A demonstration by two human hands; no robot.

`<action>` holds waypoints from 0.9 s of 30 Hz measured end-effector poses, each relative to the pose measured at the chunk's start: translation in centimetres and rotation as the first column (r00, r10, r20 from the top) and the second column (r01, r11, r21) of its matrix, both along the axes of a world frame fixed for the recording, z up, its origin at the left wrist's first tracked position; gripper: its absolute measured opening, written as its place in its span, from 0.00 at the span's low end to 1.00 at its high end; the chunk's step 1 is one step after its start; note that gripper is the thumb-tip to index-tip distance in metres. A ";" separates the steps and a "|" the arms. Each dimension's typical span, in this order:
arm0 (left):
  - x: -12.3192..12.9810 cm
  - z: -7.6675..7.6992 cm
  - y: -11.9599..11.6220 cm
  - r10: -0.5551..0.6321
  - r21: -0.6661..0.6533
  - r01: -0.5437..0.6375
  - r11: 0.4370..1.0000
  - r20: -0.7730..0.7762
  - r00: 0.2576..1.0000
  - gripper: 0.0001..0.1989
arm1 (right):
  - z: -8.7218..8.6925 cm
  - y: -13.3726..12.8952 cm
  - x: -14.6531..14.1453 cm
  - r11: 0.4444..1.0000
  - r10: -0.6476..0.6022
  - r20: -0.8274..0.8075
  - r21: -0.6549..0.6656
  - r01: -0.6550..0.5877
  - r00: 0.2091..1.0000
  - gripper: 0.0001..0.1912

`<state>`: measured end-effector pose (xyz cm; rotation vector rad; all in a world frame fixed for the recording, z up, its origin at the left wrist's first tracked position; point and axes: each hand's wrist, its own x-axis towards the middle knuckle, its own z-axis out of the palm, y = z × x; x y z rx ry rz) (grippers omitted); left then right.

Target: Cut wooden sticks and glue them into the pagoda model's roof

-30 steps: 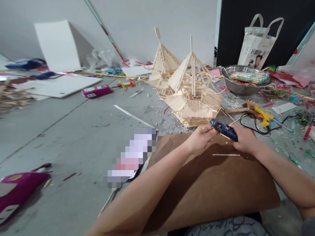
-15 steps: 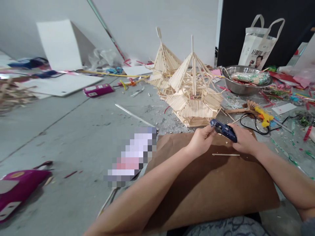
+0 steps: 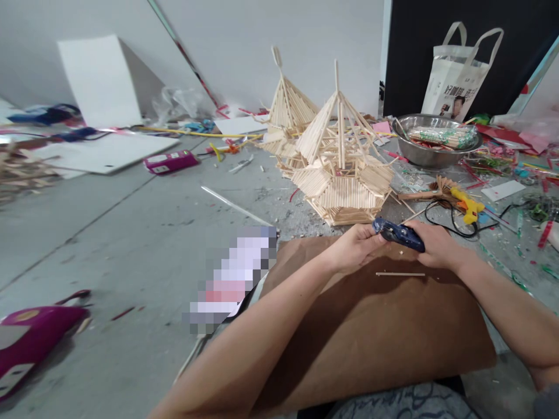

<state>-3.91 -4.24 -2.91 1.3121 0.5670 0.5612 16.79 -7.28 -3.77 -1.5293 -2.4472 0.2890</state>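
Note:
A dark blue hand tool [image 3: 399,234], which looks like a small cutter, is held above the brown board. Wrapped around its near right end is my right hand [image 3: 437,244], fingers closed. My left hand [image 3: 356,247] is closed in a pinch at the tool's left end; whether a small stick piece is between the fingers I cannot make out. Below the hands a short thin wooden stick [image 3: 400,274] lies on the brown board [image 3: 384,343]. Just beyond stands a pavilion model of wooden sticks [image 3: 343,192], its pointed roof partly open on the right.
A second stick model [image 3: 290,105] stands behind the first. To the right are a steel bowl [image 3: 437,157] with packed sticks, a yellow glue gun [image 3: 469,206] with a black cord, and scraps. Purple power strips [image 3: 170,162] and a blurred-out phone-like object [image 3: 233,279] lie left.
The tool has turned slightly flatter and moved a little to the right. My left hand has shifted slightly, still at its end. The view has moved a little.

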 end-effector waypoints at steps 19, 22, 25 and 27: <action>0.8 -1.4 -0.1 0.454 0.601 -0.356 0.716 -0.014 0.891 0.13 | -0.7 -0.3 -1.0 0.989 -0.140 0.003 0.052 0.140 0.990 0.25; 0.6 -0.5 -0.2 0.335 0.512 -0.297 0.806 0.019 0.942 0.15 | -0.7 -0.2 -0.6 0.998 -0.059 -0.030 0.036 0.060 0.998 0.28; 0.4 0.3 -0.3 0.218 0.320 -0.211 0.924 0.013 0.976 0.19 | -0.4 0.0 -0.2 1.000 0.004 -0.044 0.030 -0.003 0.999 0.27; 0.1 0.4 -0.3 0.106 0.151 -0.105 0.983 0.001 0.994 0.20 | -0.2 0.0 -0.1 0.998 0.043 -0.047 0.041 -0.041 0.998 0.26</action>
